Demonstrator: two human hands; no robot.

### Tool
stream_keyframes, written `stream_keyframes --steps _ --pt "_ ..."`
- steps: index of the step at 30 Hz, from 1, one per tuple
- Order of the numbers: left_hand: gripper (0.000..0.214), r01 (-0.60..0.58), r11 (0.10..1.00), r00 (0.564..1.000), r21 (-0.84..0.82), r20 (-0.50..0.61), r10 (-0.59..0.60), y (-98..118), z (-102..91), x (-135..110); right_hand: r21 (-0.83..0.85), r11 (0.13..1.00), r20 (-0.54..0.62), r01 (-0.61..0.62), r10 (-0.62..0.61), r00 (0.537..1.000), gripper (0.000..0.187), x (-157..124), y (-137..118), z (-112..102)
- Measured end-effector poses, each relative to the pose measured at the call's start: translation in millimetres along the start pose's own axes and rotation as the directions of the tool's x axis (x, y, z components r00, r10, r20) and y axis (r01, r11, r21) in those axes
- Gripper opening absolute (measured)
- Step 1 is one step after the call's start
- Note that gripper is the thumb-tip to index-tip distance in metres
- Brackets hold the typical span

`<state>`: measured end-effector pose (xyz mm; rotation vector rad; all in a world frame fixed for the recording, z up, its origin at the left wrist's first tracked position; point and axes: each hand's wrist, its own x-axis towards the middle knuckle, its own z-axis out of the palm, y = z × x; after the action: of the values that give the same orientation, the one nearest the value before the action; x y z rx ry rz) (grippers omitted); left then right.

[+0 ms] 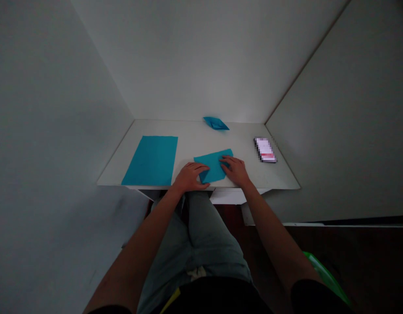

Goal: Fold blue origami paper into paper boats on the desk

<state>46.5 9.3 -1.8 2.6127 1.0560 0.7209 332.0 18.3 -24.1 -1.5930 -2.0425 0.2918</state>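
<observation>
A folded sheet of blue paper (214, 162) lies near the front edge of the white table, slightly askew. At its left end is my left hand (192, 175), fingers on the paper and thumb apart from them near the front edge. My right hand (235, 169) rests on the paper's right part with its fingertips spread. Both hands look open, pressing on the sheet rather than gripping it. Left of them lies a larger flat sheet of blue paper (152, 160). Behind, by the back wall, sits a folded blue paper boat (216, 123).
A phone (266, 149) with a lit, blurred screen lies at the table's right side. White walls (201, 61) enclose the white table (184, 150) at the back and sides. Something green (327, 274) is on the dark floor at lower right.
</observation>
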Motion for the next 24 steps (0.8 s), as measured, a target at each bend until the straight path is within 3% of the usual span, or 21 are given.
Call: stream_keyframes --steps 5,9,11,14,18,20,22,24 --pt "0.053 -0.142 0.99 0.987 -0.011 0.073 0.142 1.3 0.5 -2.8 -0.011 1.0 0.013 0.02 -0.02 1.0 0.035 1.5 -0.3 -0.4" --pt "0.033 -0.14 0.989 0.987 -0.039 0.07 0.142 -0.2 1.1 -3.1 -0.007 1.0 0.021 0.029 -0.029 0.999 0.032 1.8 -2.8 -4.0" --pt "0.02 -0.071 0.997 0.997 -0.034 0.039 0.073 1.4 0.9 -0.1 -0.015 0.999 0.027 0.041 -0.04 0.999 0.031 1.3 -5.1 -5.8" --pt "0.017 0.111 0.994 0.992 0.018 -0.06 -0.11 9.6 0.6 8.0 -0.04 0.995 0.047 0.088 -0.086 0.995 0.032 -0.5 -8.5 -7.8" --pt "0.039 0.407 0.908 0.897 0.099 -0.232 -0.377 23.7 4.5 17.8 -0.057 0.986 0.094 0.159 -0.153 0.984 0.032 -4.2 -10.8 -10.1" --pt "0.03 0.455 0.884 0.882 0.109 -0.191 -0.431 26.3 8.9 19.2 -0.053 0.983 0.108 0.177 -0.171 0.979 0.031 -5.9 -11.1 -11.2" --pt "0.015 0.438 0.895 0.897 0.085 -0.112 -0.428 25.2 13.6 18.0 -0.048 0.98 0.12 0.194 -0.187 0.975 0.031 -7.3 -11.5 -12.2" --pt "0.013 0.402 0.914 0.913 0.052 -0.096 -0.396 22.6 17.1 14.8 -0.042 0.976 0.126 0.215 -0.208 0.97 0.03 -8.3 -12.1 -12.8"
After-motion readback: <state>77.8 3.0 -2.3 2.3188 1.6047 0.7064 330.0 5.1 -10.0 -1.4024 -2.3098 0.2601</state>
